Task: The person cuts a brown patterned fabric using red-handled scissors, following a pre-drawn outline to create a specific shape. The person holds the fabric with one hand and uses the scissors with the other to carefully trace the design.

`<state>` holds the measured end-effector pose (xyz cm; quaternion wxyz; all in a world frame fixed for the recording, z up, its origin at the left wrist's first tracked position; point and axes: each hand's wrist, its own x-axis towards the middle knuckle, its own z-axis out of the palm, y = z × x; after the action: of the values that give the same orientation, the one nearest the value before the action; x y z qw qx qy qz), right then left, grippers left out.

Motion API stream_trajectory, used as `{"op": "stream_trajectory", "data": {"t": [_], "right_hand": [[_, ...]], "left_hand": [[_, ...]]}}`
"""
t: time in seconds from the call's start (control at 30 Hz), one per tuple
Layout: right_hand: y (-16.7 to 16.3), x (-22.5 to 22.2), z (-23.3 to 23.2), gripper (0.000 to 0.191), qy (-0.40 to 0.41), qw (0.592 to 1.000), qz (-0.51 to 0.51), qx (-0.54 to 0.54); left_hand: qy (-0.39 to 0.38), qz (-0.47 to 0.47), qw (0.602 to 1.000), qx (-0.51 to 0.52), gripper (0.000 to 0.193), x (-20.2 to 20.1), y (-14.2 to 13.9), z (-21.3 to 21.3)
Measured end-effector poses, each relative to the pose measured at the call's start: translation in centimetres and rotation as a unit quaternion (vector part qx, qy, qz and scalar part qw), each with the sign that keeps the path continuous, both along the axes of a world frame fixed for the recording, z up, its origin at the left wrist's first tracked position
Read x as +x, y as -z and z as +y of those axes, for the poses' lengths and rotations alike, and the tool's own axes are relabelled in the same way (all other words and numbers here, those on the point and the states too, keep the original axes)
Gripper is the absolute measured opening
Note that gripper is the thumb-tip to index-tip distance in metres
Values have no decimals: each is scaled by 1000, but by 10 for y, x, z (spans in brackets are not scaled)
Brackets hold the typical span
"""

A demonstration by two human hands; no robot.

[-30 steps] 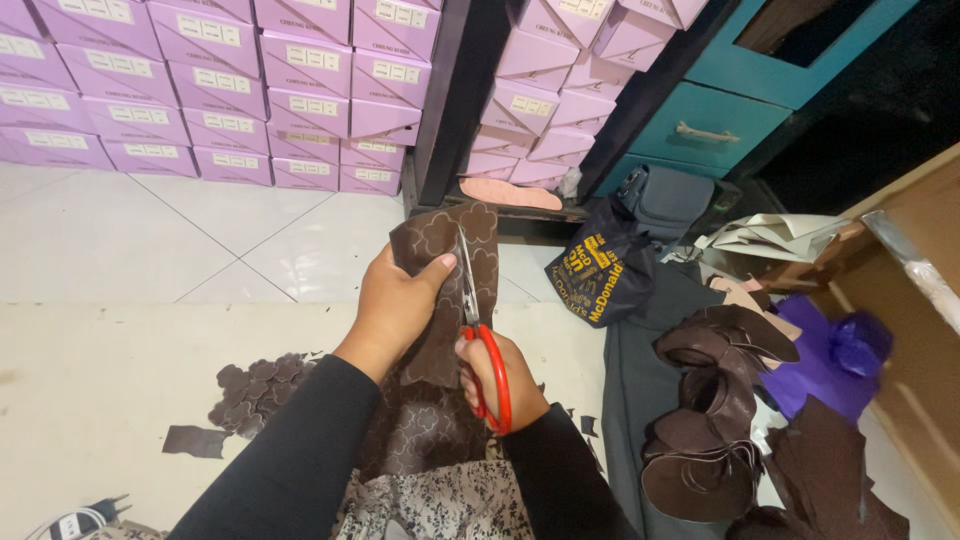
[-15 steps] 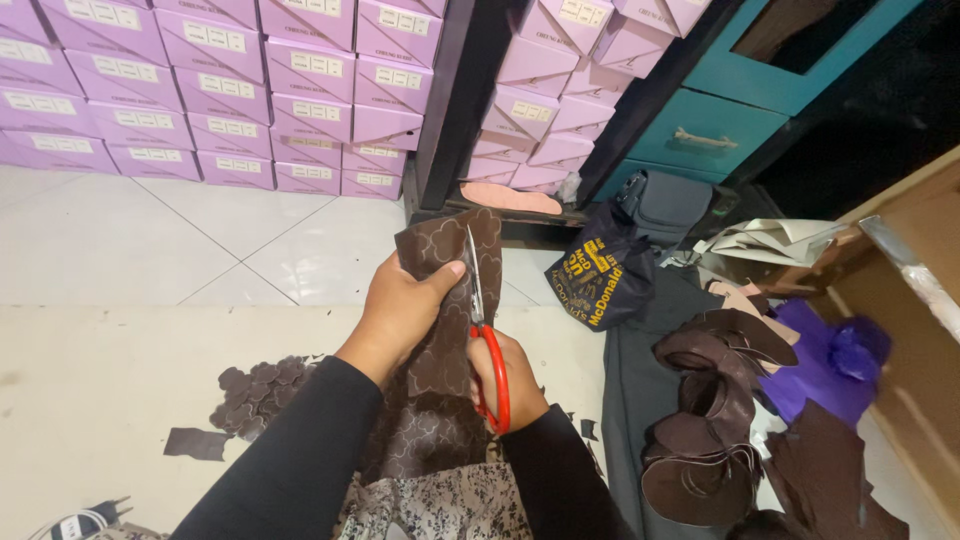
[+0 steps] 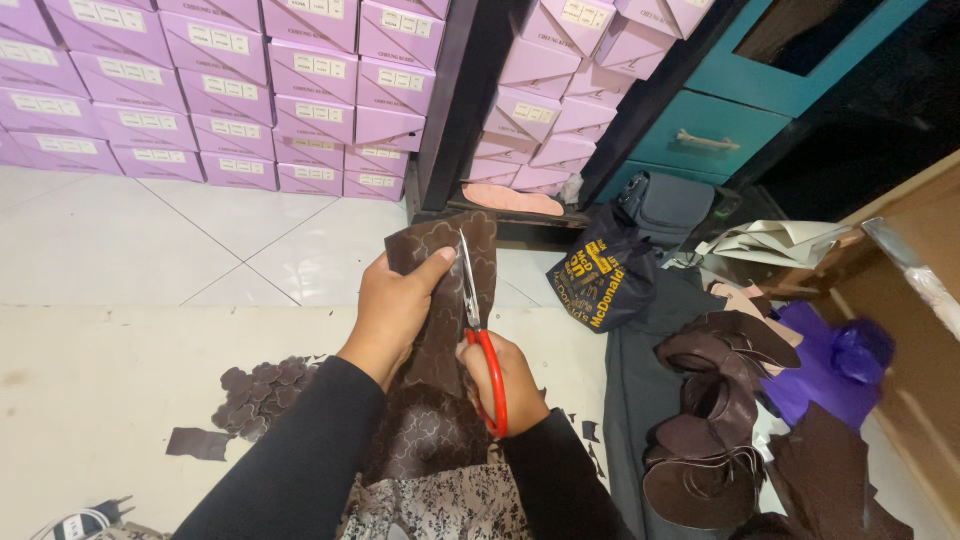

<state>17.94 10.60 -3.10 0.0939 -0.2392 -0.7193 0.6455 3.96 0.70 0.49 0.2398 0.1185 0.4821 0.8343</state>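
Our left hand [image 3: 392, 312] still pinches the brown patterned sheet [image 3: 440, 330] while our right-hand fingers [image 3: 500, 378], closed around the red-handled scissors [image 3: 480, 335], have advanced the cut.

Stacked lilac boxes [image 3: 200, 90] lining the wall, white floor tiles [image 3: 150, 240] gleaming, teal cabinet [image 3: 720, 120] standing right.

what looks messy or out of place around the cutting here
Brown offcuts lie scattered on the floor left of the left hand, and small snippets sit by the right hand holding red scissors. The brown sheet being cut looks intact.
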Motion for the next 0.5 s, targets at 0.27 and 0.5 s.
{"op": "stream_trajectory", "data": {"t": [0.27,0.5], "right_hand": [[3,-1,4,16,20,998,11,-54],[5,-1,3,15,37,996,25,-71]], "left_hand": [[10,-2,1000,-2,22,10,-3,7],[17,-31,999,-3,22,11,-6,7]]}}
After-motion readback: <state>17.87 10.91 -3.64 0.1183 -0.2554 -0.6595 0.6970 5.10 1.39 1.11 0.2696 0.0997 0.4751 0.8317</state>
